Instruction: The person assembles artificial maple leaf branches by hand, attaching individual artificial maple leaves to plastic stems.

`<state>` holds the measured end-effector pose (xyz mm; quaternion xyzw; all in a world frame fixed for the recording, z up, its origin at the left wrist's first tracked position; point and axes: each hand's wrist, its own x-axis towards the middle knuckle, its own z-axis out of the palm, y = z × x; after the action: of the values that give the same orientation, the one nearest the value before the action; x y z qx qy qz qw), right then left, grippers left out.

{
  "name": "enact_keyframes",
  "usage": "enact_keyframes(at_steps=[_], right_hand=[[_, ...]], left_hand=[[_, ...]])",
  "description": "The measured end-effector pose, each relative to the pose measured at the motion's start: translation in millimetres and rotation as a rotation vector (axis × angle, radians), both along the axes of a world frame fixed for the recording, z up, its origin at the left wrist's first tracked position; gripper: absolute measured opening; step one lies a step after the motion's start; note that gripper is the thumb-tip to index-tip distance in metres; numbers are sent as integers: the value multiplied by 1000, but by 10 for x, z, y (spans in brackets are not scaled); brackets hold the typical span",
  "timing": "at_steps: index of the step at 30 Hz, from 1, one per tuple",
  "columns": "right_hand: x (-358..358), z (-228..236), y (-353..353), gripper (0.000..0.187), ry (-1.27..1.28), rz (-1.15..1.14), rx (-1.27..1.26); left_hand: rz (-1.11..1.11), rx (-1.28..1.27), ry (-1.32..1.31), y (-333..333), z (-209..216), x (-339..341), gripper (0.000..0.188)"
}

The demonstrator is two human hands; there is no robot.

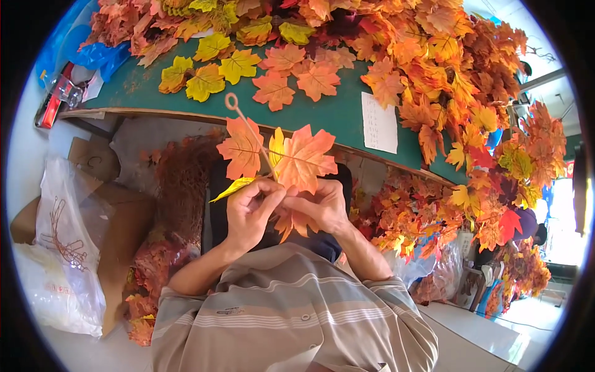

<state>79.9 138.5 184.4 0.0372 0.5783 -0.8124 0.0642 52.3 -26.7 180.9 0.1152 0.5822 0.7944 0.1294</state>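
In front of my chest, both hands are closed on one small spray of artificial maple leaves. My left hand [251,211] pinches the thin brown stem [253,128], whose looped end points up and away from me. Beside it, my right hand [323,208] has its thumb and fingers pressed together at the base of an orange leaf [308,160]. A second orange leaf [238,149] and a yellow leaf [276,146] stand around the stem. Another yellow leaf [229,189] sticks out left of my left hand, and an orange one hangs below. The exact joining point is hidden by my fingers.
Ahead is a green table [235,102] with loose yellow leaves [238,65], orange leaves [318,80] and a paper sheet [379,124]. Leaf garlands [427,56] pile along its back and right. To my left are a plastic bag [68,248] and a cardboard box [127,229].
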Motion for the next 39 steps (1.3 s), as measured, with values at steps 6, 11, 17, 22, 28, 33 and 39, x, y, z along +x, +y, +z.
enact_keyframes(at_steps=[6,11,17,22,28,33,39], right_hand=[[3,-10,-22,10,63,-41,79],[-107,-76,49,11,1,12,87],[-128,-144,199,5,-46,43,-240],[-62,194,167,4,46,136,-79],[-89,-72,157,11,-86,158,209],[-8,-601,286,16,34,-52,573],[-268,-6,531,16,203,-187,781]], left_hand=[[19,12,-25,28,12,27,5],[-110,110,-254,-22,-88,-43,13],[-334,43,-279,-230,-151,130,20],[-662,-165,14,-209,-99,338,10],[-570,-210,-355,-294,-96,462,16],[-312,-44,-656,-332,-247,283,19],[-229,-11,-643,-297,-412,96,18]])
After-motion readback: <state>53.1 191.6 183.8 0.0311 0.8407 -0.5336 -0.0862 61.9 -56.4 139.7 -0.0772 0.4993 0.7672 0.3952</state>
